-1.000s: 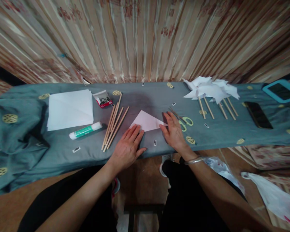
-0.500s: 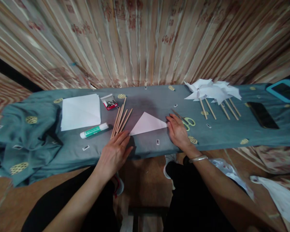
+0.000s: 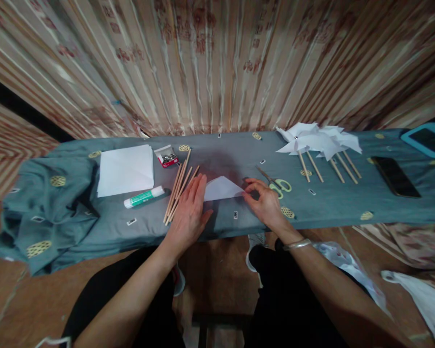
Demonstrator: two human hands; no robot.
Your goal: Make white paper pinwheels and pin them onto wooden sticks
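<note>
1. The folded paper (image 3: 224, 188) lies near the front edge of the cloth-covered table (image 3: 235, 150), between the 2 hands. It shows as a low, pointed shape with 1 peak at the back, so folding looks to be under way.
2. The visible part has no cut, pin or stick on it. By my judgement this sheet is at an early stage, well short of the white pinwheels (image 3: 326, 140) at the right, which are made up and have 5 sticks (image 3: 315, 166) showing below them.
3. Unused supplies remain at the left: a stack of paper (image 3: 126, 171), a box of small metal pieces (image 3: 167, 157), a glue stick (image 3: 143, 197) and loose wooden sticks (image 3: 177, 186).
4. The left hand (image 3: 188, 212) is flat, fingers straight and close together, thumb spread away. It covers the paper's left end and grasps nothing that I can see.
5. The right hand (image 3: 266, 203) is half curled at the right corner, thumb and forefinger close to it. I cannot tell whether they pinch it. The scissors (image 3: 273, 182) lie just beyond this hand.
6. Compared with 0.5 s ago, the left hand has moved from the paper's left corner up over that end, hiding it and part of the loose sticks.
7. Less of the paper shows now, and its peak looks lower. The pinwheels and scissors keep their places on the cloth.
</note>
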